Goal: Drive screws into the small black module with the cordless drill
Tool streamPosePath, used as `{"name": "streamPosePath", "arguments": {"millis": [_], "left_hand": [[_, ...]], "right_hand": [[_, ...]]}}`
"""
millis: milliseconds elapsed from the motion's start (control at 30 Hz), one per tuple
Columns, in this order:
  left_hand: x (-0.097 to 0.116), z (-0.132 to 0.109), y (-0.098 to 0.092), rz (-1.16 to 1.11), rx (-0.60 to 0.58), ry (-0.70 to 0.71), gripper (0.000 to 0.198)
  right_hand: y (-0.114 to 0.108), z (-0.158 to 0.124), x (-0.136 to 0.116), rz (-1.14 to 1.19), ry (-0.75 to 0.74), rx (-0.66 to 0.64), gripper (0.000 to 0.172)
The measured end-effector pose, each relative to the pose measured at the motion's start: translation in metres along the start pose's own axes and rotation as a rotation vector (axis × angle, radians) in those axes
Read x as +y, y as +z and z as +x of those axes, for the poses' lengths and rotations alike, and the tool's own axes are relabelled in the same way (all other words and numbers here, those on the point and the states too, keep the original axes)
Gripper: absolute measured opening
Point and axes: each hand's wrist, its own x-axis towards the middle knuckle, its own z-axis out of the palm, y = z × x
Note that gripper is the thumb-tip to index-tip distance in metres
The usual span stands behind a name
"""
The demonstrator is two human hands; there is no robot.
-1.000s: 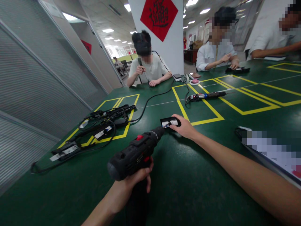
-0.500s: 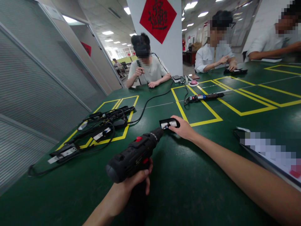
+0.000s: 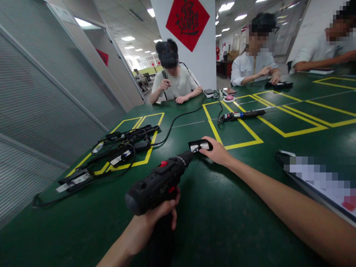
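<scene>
My left hand (image 3: 164, 209) is wrapped round the grip of a black cordless drill (image 3: 157, 183) with red accents. The drill's chuck points away from me, toward a small black case with white parts inside (image 3: 195, 148). Fingers and thumb of my right hand (image 3: 215, 151) pinch the right end of that case on the green tabletop. Whether the drill's tip touches the case cannot be made out, since the chuck covers that spot.
Black devices with cables (image 3: 122, 148) lie at the left within yellow tape. A black and blue electric screwdriver (image 3: 241, 114) lies beyond my right hand. A clipboard with papers (image 3: 319, 181) sits at the right. Several people work across the green table (image 3: 222, 207).
</scene>
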Motion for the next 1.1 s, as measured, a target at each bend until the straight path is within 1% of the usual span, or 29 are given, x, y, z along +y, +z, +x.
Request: {"name": "streamPosePath", "arguments": {"millis": [367, 500, 733, 900, 1100], "left_hand": [[-0.0007, -0.0009, 0.0001, -0.012, 0.018, 0.004, 0.024], [-0.0031, 0.0, -0.0014, -0.024, 0.005, 0.005, 0.025], [-0.0083, 0.0012, -0.0021, -0.036, 0.018, 0.014, 0.025], [-0.0067, 0.0008, -0.0001, -0.053, 0.032, 0.007, 0.027], [-0.0047, -0.0001, 0.0013, -0.041, 0.068, 0.007, 0.027]], "right_hand": [[-0.0024, -0.0004, -0.0026, 0.0, 0.005, -0.01, 0.045], [-0.0029, -0.0007, -0.0031, -0.002, 0.007, -0.016, 0.044], [-0.0027, -0.001, -0.0023, -0.004, 0.003, -0.014, 0.044], [-0.0008, -0.0003, -0.0021, -0.003, -0.009, 0.004, 0.043], [-0.0026, -0.0007, -0.0037, -0.008, 0.001, -0.008, 0.043]]}}
